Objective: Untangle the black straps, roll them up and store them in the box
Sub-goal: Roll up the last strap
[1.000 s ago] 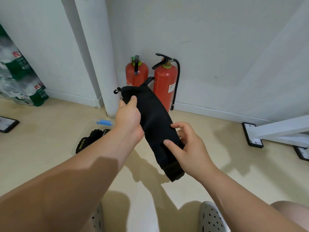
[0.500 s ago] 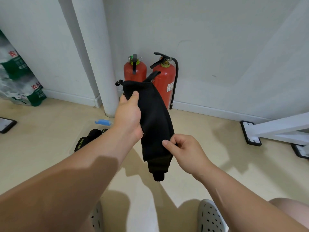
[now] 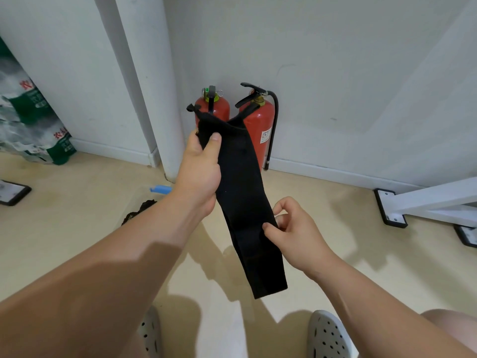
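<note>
A wide black strap [image 3: 241, 192] hangs in the air in front of me, running down from upper left to lower right. My left hand [image 3: 200, 171] grips its upper end, thumb pressed on the cloth. My right hand [image 3: 296, 228] pinches the strap's right edge near its lower third between thumb and fingers. The strap's bottom end dangles free above the floor. A clear box [image 3: 144, 196] with a blue clip sits on the floor behind my left forearm, and a bunch of black straps [image 3: 139, 211] shows in it, mostly hidden by the arm.
Two red fire extinguishers [image 3: 258, 130] stand against the wall behind the strap, beside a white pillar [image 3: 149, 86]. Green-and-white packs [image 3: 28, 120] lean at the left. A white frame with black-edged feet [image 3: 392, 210] lies at the right. My grey clogs [image 3: 327, 334] are below.
The strap's lower end, folded up half a second ago, has dropped and now hangs at full length. My right hand has shifted right and slightly higher along its edge.
</note>
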